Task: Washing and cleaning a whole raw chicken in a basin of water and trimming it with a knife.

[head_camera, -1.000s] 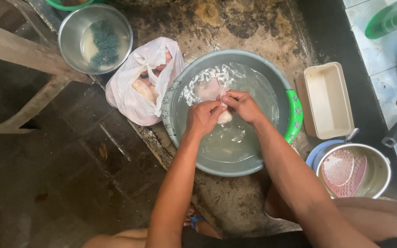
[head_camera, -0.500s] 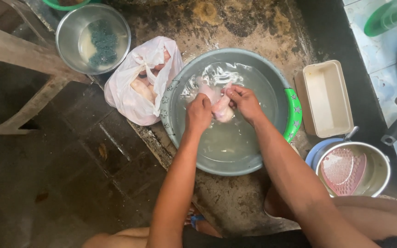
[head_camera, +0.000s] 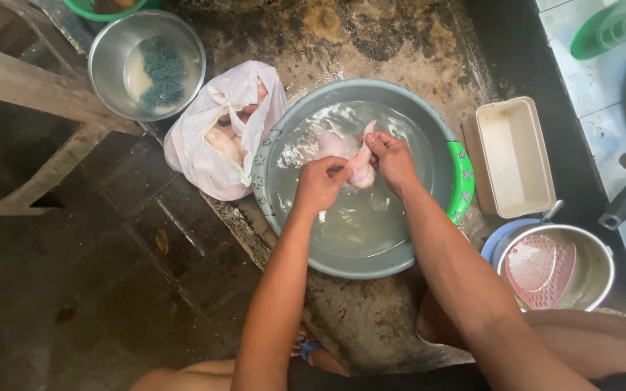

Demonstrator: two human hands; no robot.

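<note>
Slanting up-right from left hand [head_camera: 320, 181] to right hand [head_camera: 393, 159], raw meat strip [head_camera: 361, 156].

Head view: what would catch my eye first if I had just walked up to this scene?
First, the two hands, left hand and right hand, gripping a pale piece of raw chicken over the water in the big grey basin at the centre. Next, the white plastic bag holding more pale pieces, touching the basin's left rim. At lower right, a metal bowl holds a pink scrubber.
</note>
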